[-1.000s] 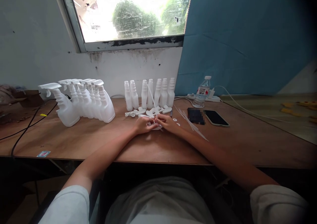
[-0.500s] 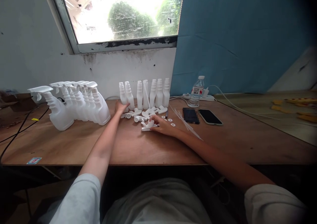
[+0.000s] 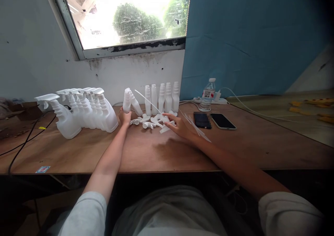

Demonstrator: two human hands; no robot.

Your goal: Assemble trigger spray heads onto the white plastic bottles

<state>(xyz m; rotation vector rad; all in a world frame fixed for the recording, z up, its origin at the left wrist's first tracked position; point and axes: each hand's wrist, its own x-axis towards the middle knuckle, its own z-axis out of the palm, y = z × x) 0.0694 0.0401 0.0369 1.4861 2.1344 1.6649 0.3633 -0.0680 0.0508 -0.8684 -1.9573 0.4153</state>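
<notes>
Two holds. Gripping, in the right hand [image 3: 180, 127] over the brown wooden table [image 3: 78, 154], a white plastic trigger spray head [image 3: 166, 128] with a thin tube slanting up leftward, partly hidden by fingers. Farther, clasping, in the left hand [image 3: 125, 118], a slim white ribbed-neck plastic bottle [image 3: 127, 102], base covered.

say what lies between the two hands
White spray heads lie on the table between the left hand and right hand, in the head view.

Table [image 3: 146, 156]: brown wood, smooth, slight sheen. Capless bottles [image 3: 168, 98] along back edge: white plastic, matt. Trigger heads [image 3: 144, 118]: smooth white plastic. Phone screen [image 3: 223, 121]: glossy. Blue curtain [image 3: 235, 27]: matt, cloth-like.
</notes>
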